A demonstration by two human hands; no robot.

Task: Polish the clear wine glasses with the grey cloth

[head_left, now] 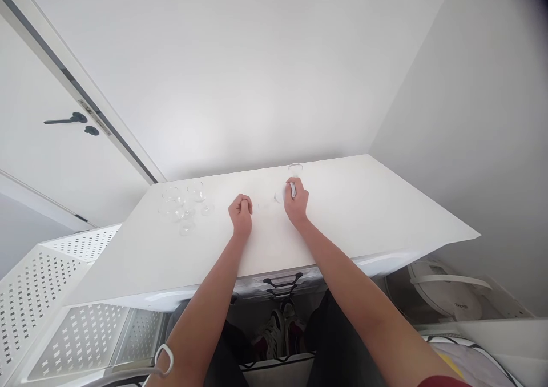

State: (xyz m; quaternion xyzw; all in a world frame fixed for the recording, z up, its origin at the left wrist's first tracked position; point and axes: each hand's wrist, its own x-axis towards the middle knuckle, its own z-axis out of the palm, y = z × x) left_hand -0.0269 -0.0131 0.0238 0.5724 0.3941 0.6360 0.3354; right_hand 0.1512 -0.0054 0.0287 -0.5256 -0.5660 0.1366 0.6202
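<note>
My right hand point(296, 200) is closed, its fingers curled around what looks like a clear stemmed glass. The glass's rim point(295, 165) shows just beyond the fingers, and a small whitish patch appears between thumb and fingers. Left of that hand, a faint clear curved edge point(277, 197) shows; I cannot tell whether it belongs to the same glass. My left hand point(241, 209) is closed in a loose fist above the white tabletop point(359, 204), and anything inside it is hidden. Several clear stemmed glasses point(196, 193) stand together at the table's left side.
Drawers with dark handles point(283, 281) are under the front edge. White perforated panels point(77, 330) stand at lower left, near a door with a dark handle point(64, 120). A wall rises behind the table. At lower right is a round-lidded appliance point(447, 295).
</note>
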